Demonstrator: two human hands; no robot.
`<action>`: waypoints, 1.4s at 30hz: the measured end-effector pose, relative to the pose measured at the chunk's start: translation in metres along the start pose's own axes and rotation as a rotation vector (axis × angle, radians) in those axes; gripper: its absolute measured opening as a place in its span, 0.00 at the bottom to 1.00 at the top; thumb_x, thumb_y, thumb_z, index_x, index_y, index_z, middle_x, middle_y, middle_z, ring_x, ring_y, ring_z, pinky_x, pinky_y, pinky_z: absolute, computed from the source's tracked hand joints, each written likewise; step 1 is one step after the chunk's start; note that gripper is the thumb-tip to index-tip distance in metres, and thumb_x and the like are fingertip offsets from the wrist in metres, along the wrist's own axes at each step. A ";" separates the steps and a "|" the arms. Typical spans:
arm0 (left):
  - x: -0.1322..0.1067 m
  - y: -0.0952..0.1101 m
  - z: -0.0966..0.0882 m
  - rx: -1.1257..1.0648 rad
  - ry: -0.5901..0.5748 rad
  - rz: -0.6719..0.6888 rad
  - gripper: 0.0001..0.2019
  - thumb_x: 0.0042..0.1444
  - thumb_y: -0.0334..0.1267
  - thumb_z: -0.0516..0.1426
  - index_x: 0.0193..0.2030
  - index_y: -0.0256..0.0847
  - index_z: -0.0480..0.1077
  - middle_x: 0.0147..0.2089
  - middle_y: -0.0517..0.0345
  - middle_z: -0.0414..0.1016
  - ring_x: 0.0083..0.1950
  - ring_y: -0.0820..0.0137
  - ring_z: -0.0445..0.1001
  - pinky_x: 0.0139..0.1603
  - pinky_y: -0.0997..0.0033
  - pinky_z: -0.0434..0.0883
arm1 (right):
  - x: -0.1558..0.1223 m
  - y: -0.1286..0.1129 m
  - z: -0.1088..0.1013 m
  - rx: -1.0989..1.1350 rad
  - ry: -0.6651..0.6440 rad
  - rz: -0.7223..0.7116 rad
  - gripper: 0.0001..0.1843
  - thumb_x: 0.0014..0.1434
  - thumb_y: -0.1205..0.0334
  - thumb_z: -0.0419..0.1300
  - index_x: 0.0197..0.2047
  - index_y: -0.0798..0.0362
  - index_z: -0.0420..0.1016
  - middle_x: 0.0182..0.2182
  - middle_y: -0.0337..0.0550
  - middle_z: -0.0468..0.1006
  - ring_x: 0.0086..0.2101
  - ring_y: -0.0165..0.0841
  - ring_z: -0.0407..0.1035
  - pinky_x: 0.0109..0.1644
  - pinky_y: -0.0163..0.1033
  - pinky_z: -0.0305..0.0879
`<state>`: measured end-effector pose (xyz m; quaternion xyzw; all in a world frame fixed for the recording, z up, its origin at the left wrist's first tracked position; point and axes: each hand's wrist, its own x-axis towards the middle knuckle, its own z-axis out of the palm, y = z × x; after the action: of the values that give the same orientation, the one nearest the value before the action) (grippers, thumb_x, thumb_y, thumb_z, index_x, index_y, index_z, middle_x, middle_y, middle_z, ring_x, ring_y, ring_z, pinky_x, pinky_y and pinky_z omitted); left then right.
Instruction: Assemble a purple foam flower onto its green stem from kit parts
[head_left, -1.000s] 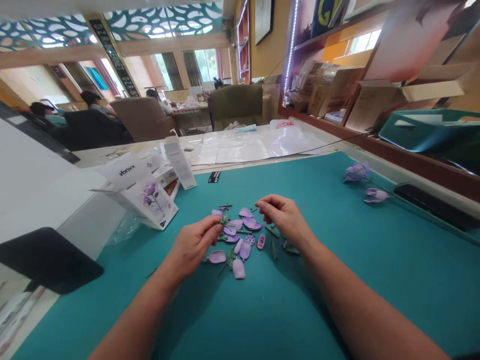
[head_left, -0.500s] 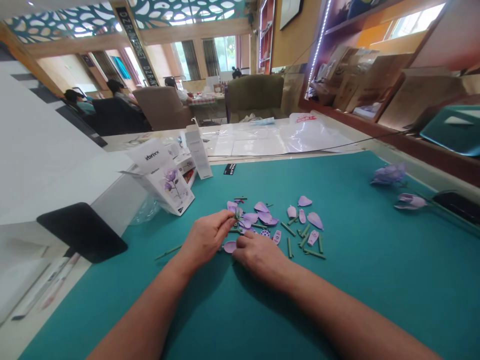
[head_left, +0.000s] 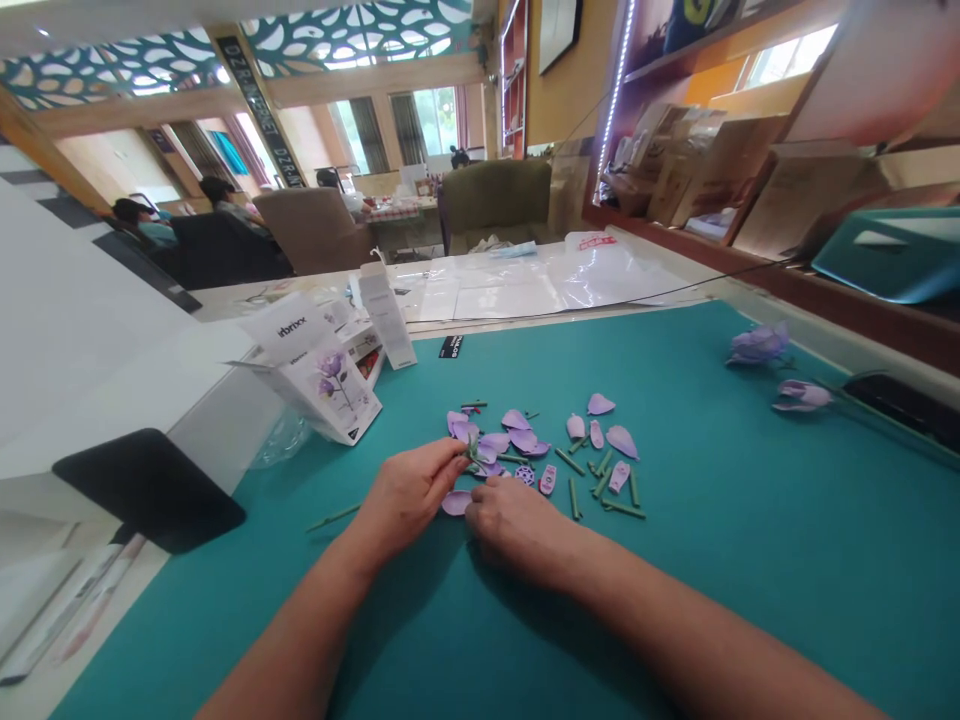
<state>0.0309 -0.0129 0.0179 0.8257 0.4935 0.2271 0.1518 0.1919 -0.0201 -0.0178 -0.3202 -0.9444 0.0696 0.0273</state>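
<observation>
My left hand [head_left: 412,492] pinches a small green leafy piece [head_left: 474,452] between thumb and fingertips, above the purple petals. Close by on the right, my right hand [head_left: 521,522] is closed, with its fingers curled down near the mat; whatever is in them is hidden. A pale purple petal [head_left: 456,503] lies between the two hands. Just beyond them are more purple petals [head_left: 523,440] and a round purple wheel-like piece [head_left: 524,474]. Short green stem pieces [head_left: 575,498] and pink-purple pieces [head_left: 619,477] are scattered to the right.
A teal mat [head_left: 750,560] covers the table. Left stand an opened white box [head_left: 330,385] with a flower picture and a black flat panel [head_left: 150,490]. One long green stem [head_left: 330,518] lies beside my left forearm. Two purple flowers [head_left: 759,345] rest at the far right.
The view has shifted slightly, so the table things sit a little further left. My left hand keeps the green leafy piece, and my right hand stays closed in nearly the same place.
</observation>
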 end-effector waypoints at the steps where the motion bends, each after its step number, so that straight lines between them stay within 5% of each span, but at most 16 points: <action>1: 0.000 0.000 0.000 0.002 0.004 -0.001 0.14 0.63 0.42 0.45 0.40 0.40 0.70 0.33 0.59 0.75 0.32 0.71 0.71 0.32 0.75 0.64 | -0.001 0.003 0.000 0.033 0.013 0.010 0.10 0.53 0.74 0.54 0.34 0.60 0.77 0.32 0.53 0.79 0.31 0.37 0.69 0.32 0.39 0.58; 7: 0.001 -0.003 -0.003 0.037 0.001 -0.008 0.15 0.64 0.42 0.45 0.41 0.40 0.70 0.34 0.58 0.76 0.33 0.70 0.73 0.33 0.74 0.64 | -0.017 0.028 -0.021 0.432 0.226 0.298 0.10 0.48 0.75 0.55 0.32 0.54 0.73 0.24 0.37 0.74 0.24 0.28 0.62 0.26 0.33 0.51; 13: 0.001 -0.009 0.003 0.073 -0.017 0.031 0.17 0.65 0.44 0.43 0.43 0.41 0.70 0.38 0.57 0.77 0.36 0.69 0.74 0.36 0.73 0.66 | -0.023 0.045 -0.031 0.819 0.515 0.265 0.06 0.53 0.73 0.56 0.30 0.53 0.72 0.24 0.35 0.72 0.26 0.26 0.64 0.29 0.31 0.58; 20: -0.001 -0.005 0.006 0.088 -0.023 0.082 0.17 0.65 0.44 0.43 0.43 0.40 0.71 0.40 0.55 0.78 0.37 0.68 0.76 0.37 0.73 0.68 | -0.021 0.045 -0.026 0.682 0.676 0.158 0.07 0.57 0.72 0.58 0.30 0.52 0.74 0.28 0.38 0.70 0.30 0.28 0.67 0.34 0.33 0.61; 42: -0.001 0.000 0.011 0.216 -0.041 0.169 0.15 0.66 0.40 0.43 0.43 0.41 0.70 0.37 0.55 0.78 0.34 0.71 0.75 0.33 0.76 0.67 | -0.021 0.044 -0.019 0.307 0.686 0.062 0.07 0.60 0.70 0.56 0.32 0.54 0.73 0.30 0.43 0.71 0.34 0.33 0.65 0.37 0.35 0.62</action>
<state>0.0363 -0.0141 0.0081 0.8804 0.4403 0.1679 0.0525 0.2367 0.0037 -0.0057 -0.3456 -0.8487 0.0996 0.3877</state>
